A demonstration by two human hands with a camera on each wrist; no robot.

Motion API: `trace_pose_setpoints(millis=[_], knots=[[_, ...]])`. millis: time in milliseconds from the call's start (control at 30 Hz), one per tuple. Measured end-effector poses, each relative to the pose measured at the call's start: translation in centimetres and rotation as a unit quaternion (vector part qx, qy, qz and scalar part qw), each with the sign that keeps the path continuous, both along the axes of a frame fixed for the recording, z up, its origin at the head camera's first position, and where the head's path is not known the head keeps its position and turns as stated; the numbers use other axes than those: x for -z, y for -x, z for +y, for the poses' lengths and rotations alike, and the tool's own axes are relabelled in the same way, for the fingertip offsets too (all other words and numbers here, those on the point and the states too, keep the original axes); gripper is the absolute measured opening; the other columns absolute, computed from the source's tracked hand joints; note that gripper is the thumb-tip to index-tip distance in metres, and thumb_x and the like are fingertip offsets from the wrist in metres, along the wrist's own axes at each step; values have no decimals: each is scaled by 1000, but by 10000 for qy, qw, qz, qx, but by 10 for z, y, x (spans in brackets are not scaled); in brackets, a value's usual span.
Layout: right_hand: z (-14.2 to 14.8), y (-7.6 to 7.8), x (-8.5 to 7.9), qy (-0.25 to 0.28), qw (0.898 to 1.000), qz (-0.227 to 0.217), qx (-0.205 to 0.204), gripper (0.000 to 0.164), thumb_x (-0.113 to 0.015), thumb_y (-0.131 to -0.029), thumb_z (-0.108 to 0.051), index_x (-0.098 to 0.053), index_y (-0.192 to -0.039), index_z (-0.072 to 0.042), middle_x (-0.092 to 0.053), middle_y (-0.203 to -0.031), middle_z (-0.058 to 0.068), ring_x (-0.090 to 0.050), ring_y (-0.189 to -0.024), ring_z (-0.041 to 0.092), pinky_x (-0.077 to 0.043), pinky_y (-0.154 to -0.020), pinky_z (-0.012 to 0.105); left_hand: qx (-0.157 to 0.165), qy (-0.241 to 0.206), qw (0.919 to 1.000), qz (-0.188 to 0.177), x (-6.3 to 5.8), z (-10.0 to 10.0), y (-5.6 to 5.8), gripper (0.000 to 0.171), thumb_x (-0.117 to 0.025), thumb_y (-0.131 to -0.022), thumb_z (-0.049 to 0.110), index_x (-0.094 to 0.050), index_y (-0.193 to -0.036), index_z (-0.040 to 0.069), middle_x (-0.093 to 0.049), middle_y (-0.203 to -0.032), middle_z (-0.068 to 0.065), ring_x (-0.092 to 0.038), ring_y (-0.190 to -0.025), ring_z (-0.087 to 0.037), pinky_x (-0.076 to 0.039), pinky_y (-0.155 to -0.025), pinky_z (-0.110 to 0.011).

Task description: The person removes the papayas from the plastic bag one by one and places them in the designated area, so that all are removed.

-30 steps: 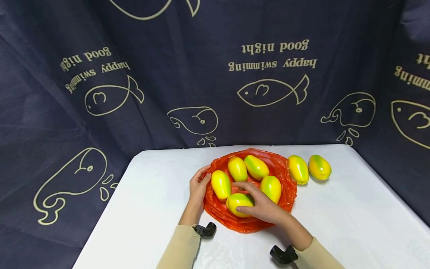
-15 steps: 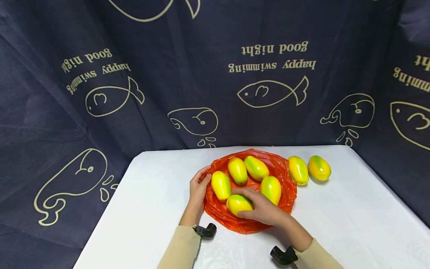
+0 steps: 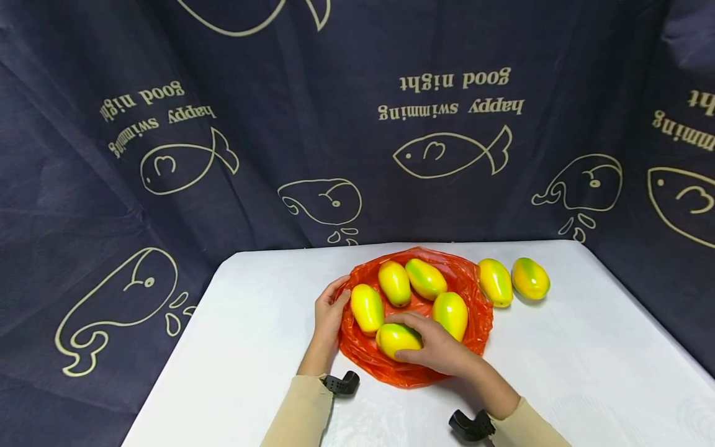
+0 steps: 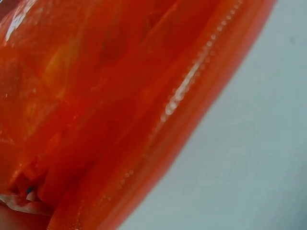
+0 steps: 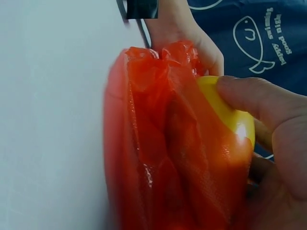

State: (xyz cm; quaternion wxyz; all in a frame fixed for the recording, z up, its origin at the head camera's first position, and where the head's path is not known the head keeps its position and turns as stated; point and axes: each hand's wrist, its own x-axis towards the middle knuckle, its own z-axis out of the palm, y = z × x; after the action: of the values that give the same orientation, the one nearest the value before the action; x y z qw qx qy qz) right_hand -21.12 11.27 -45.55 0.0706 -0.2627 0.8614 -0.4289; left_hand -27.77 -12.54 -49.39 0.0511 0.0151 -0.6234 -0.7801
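Note:
A red plastic bag (image 3: 391, 372) lies spread with its mouth up on the white table. Inside it sit several yellow-green mangoes, among them one at the left (image 3: 367, 308) and one at the right (image 3: 450, 315). My left hand (image 3: 331, 313) grips the bag's left rim, its thumb at the edge; in the left wrist view red film hides most of it. My right hand (image 3: 438, 347) curls over the nearest mango (image 3: 398, 341), fingers on its far side and thumb on its near side. In the right wrist view, that thumb (image 5: 249, 96) presses on yellow skin above the bag's edge.
Two more mangoes, one beside the bag (image 3: 495, 282) and one farther right (image 3: 530, 278), lie on the white table (image 3: 251, 335). A dark cloth (image 3: 335, 124) printed with fish and whales hangs behind and at the sides.
My right hand has closed in on the nearest mango, its fingers and thumb settling lower around it. The left hand stays on the bag's rim.

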Motion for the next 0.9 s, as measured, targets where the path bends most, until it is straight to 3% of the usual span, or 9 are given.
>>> trace_pose_setpoints(millis=[367,733,900], knots=[[-2,-3,1,289,9990,109,332,60,-81,-83,-34,-57,-138,-29,-57,-138,-16,-51,-133,17,-43,-113,52,-60,65,10000,-43,2,-1,0,33,-57,-99,16,-65,-131,17,-62,-136,-6,-61,-118,-18,-55,-98,-25],[-2,-9,-10,779,9927,624,681,55,-81,-82,-39,-58,-133,-36,-60,-133,-17,-55,-124,10,-48,-109,38,-40,44,10000,-36,1,-1,1,34,-58,-99,15,-64,-132,15,-62,-136,-8,-61,-117,-18,-55,-96,-23],[-1,-10,-14,956,9883,803,874,56,-81,-83,-36,-58,-133,-34,-60,-134,-15,-54,-125,10,-49,-107,35,-26,8,10000,-87,0,-1,1,33,-58,-99,16,-64,-131,17,-62,-136,-6,-60,-118,-18,-55,-96,-25]])
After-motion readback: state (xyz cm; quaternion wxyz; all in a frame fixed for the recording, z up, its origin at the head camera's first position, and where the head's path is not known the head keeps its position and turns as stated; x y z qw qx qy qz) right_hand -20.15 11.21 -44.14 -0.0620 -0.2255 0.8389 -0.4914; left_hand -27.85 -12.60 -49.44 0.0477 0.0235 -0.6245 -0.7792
